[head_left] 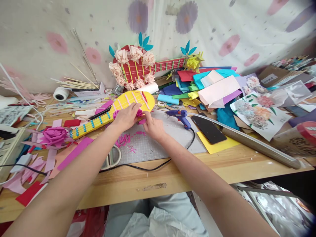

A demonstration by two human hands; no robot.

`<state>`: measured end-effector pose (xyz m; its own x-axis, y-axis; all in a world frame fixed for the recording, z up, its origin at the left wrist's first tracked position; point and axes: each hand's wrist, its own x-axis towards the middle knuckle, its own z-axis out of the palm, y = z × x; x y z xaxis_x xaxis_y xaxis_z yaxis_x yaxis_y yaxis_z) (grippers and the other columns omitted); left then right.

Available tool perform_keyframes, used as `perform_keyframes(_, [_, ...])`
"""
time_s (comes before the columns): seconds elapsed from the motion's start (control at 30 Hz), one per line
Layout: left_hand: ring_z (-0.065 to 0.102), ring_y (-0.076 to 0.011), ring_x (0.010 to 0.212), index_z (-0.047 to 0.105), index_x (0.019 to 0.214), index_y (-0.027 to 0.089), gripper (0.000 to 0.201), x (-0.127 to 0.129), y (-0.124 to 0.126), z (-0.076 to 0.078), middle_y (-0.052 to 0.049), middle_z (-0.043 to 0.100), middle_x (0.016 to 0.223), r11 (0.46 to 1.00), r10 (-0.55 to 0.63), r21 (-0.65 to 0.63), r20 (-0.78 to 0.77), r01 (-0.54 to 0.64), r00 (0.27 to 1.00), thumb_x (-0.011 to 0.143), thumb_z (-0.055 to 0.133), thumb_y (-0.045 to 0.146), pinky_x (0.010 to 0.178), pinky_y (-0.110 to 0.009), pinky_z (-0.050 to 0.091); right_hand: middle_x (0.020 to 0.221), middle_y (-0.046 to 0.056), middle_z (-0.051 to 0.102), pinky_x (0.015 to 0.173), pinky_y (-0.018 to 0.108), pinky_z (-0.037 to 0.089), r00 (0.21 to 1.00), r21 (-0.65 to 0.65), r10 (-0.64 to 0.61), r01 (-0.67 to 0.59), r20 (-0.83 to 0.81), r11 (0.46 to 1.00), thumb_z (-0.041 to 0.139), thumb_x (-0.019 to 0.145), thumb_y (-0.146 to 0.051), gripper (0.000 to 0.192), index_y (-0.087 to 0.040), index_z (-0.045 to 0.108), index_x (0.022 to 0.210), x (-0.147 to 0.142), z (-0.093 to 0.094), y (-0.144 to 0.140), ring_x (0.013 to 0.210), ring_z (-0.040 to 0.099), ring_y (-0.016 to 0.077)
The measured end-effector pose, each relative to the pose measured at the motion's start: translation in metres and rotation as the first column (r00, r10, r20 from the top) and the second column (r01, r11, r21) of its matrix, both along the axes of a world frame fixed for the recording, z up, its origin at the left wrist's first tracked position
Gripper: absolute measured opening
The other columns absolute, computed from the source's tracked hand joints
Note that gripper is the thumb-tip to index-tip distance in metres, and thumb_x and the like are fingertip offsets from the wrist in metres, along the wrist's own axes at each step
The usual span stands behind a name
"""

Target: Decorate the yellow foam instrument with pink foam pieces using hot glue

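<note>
Both hands meet at the round body of the yellow paper guitar [116, 110], each with a narrow pinching grip. The left hand [127, 116] presses down on the guitar's lower edge with a pink paper flower [139, 113] tucked under its fingers; the right hand [153, 126] pinches a small pink scrap just beside that flower (whether it is a loose petal or part of the bloom, I cannot tell from here).

The guitar lies slanted on the desk [153, 174], its body resting on the far-left corner of the grey cutting mat [158, 141] and its neck running off to the left toward a bigger pink paper rose [54, 135]. Just right of the guitar's body sits a blue glue gun [179, 116], its black cord looping toward the desk's front edge. Scissors [112, 157] lie below the guitar, at the mat's near-left corner, and a dark phone [208, 129] sits beyond the glue gun.

What worries me is that glue gun: the right hand works close to it, and a careless reach could meet the tip or any glue on the flower. The guitar is light too, so a hard press might dent it or skew the flower.
</note>
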<state>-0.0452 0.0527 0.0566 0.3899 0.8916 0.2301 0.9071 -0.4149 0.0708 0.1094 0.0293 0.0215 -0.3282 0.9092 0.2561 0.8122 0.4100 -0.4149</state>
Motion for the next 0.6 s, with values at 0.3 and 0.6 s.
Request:
perform_keyframes(0.3, [0.055, -0.0291, 0.114, 0.039, 0.131, 0.022, 0.049, 0.000, 0.000, -0.001, -0.012, 0.049, 0.131, 0.999, 0.034, 0.017, 0.001, -0.034, 0.999, 0.082, 0.048, 0.020, 0.081, -0.039, 0.049, 0.117, 0.011, 0.064, 0.073, 0.031, 0.047, 0.996, 0.027, 0.020, -0.018, -0.089, 0.999, 0.034, 0.082, -0.015, 0.051, -0.015, 0.038, 0.133, 0.004, -0.008, 0.001, 0.097, 0.063, 0.0240])
perform_keyframes(0.6, [0.060, -0.0234, 0.102, 0.039, 0.128, 0.024, 0.057, -0.013, 0.003, 0.013, -0.008, 0.051, 0.128, 0.992, 0.124, -0.037, 0.166, -0.119, 0.978, 0.074, 0.056, 0.021, 0.080, -0.036, 0.052, 0.119, 0.007, 0.062, 0.071, 0.028, 0.046, 0.981, 0.079, 0.028, -0.013, -0.190, 0.997, 0.036, 0.081, -0.013, 0.042, -0.017, 0.045, 0.121, 0.026, -0.009, 0.001, 0.096, 0.061, 0.0184])
